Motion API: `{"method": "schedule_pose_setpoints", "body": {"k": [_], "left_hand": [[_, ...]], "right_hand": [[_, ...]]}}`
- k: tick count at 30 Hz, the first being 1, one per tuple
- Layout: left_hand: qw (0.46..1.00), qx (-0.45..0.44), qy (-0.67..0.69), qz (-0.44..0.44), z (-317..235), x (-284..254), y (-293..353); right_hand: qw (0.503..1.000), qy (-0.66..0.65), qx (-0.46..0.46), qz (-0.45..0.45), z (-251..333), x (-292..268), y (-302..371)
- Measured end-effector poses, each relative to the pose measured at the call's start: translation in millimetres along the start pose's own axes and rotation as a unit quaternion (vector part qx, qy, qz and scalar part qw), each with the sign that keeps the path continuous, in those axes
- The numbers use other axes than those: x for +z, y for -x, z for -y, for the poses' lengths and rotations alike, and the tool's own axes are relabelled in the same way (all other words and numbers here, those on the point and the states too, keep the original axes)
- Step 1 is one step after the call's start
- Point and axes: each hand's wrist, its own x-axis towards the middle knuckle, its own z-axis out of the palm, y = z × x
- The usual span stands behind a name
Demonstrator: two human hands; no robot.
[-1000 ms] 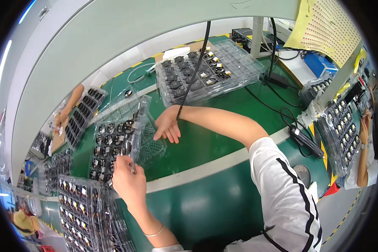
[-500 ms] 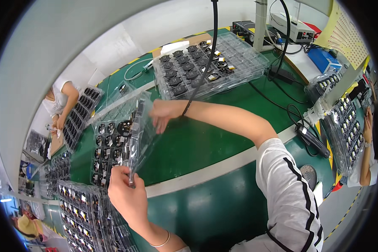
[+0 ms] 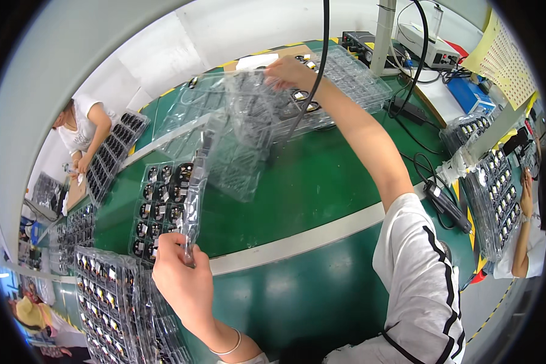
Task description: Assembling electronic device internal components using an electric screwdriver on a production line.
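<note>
So much glossy see-through plastic over here

Our left hand (image 3: 185,276) has its fingers closed in a pinch on the near end of the loaded tray (image 3: 164,200), left of centre over the smooth green benchtop (image 3: 315,194); that tray is thin and shiny, with rows of dark, roundish parts in its moulded pockets; a slim, rounded bracelet (image 3: 230,346) circles our wrist.

Our right hand (image 3: 291,73) is up near the back, fingers bunched on the top corner of a clear tray (image 3: 246,115); it's a floppy-looking, gridded sheet, blurry here, hanging between the loaded tray and the rear stack of trays (image 3: 358,79); we can't tell if it touches either one.

A round, rubbery-looking black cable (image 3: 319,76) drops past our right forearm; lower left, there's another pile of filled trays (image 3: 106,303), rigid and ridged.
</note>
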Motion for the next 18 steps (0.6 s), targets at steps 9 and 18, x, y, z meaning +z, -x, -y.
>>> {"method": "schedule_pose_setpoints", "body": {"k": [9,18], "left_hand": [[0.999,-0.019,0.017,0.045,15,1,-5],[0.998,-0.010,-0.005,0.067,28,3,-5]], "right_hand": [[0.949,-0.248,0.174,-0.084,-49,-73,33],[0.944,-0.087,0.218,-0.232,-106,-133,76]]}}
